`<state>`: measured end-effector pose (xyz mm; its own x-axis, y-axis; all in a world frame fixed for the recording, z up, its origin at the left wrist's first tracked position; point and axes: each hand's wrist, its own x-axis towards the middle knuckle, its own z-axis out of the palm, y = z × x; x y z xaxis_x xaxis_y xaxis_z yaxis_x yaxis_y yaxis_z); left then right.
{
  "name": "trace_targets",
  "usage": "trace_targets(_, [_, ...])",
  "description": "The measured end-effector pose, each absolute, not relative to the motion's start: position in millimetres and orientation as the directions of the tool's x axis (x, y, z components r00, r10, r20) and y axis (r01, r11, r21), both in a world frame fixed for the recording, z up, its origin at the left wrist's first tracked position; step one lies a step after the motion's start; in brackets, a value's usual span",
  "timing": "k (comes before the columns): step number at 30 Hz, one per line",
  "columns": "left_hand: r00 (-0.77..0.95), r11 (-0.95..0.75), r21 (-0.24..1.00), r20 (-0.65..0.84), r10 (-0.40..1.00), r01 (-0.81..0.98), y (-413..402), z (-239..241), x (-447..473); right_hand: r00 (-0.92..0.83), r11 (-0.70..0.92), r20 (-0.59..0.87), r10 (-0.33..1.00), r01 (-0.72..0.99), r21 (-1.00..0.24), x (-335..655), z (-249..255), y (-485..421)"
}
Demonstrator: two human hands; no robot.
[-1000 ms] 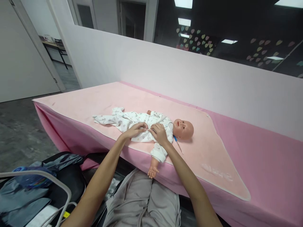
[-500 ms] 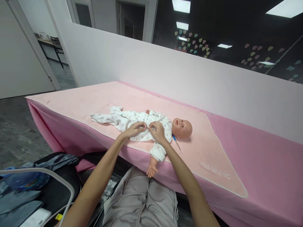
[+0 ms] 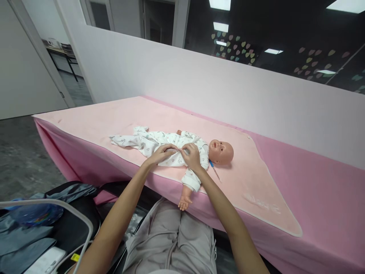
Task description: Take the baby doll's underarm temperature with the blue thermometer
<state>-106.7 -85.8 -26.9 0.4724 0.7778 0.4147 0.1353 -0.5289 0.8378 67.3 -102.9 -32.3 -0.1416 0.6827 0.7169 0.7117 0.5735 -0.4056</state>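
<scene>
A baby doll [image 3: 221, 151] lies on its back on a pale pink blanket [image 3: 251, 186], head to the right, dressed in a white printed sleepsuit [image 3: 148, 141]. One bare doll arm hangs over the table's near edge. My left hand [image 3: 161, 153] and my right hand [image 3: 191, 156] meet on the doll's chest, fingers pinched on the front of the sleepsuit. A thin blue-ended stick [image 3: 213, 170] lies by the doll's neck, just right of my right wrist.
The blanket covers a long table draped in deeper pink cloth [image 3: 322, 190], against a low white partition [image 3: 199, 83]. At lower left stand a black bag [image 3: 82, 217], a blue bundle [image 3: 34, 214] and a white curved bar [image 3: 71, 213]. My grey-trousered lap [image 3: 171, 239] is under the table edge.
Both hands stay pinched on the sleepsuit at the doll's chest, with only small finger shifts. The view has drifted slightly.
</scene>
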Motion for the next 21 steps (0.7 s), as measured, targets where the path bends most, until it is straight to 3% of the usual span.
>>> trace_targets(8, [0.209, -0.661, 0.588, 0.653, 0.728, 0.466, -91.4, -42.9, -99.1, -0.182, 0.535, 0.759, 0.625, 0.808, -0.247, 82.7, -13.3, -127.2])
trace_targets(12, [0.208, -0.649, 0.502, 0.676, 0.707, 0.571, -93.6, -42.8, -98.3, -0.017, 0.384, 0.700, 0.714, 0.846, -0.371, 121.0, -17.8, -170.7])
trace_targets(15, [0.173, -0.608, 0.498, 0.668, 0.724, 0.619, -108.7, -27.8, -90.4, 0.190, 0.135, 0.616, 0.765, 0.887, -0.441, 155.1, -40.8, -203.0])
trace_targets(17, [0.123, -0.614, 0.541, 0.685, 0.718, 0.574, -131.7, -11.7, -82.4, 0.308, -0.039, 0.550, 0.776, 0.894, -0.446, 170.7, -58.3, -217.9])
trace_targets(20, [0.094, -0.661, 0.676, 0.672, 0.734, 0.327, -175.2, 8.6, -75.4, 0.347, -0.133, 0.500, 0.794, 0.900, -0.414, 175.6, -74.5, -229.7])
trace_targets(21, [0.192, -0.652, 0.711, 0.624, 0.758, 0.263, -186.5, 11.8, -75.8, 0.343, -0.145, 0.498, 0.796, 0.908, -0.394, 173.3, -76.2, -231.5])
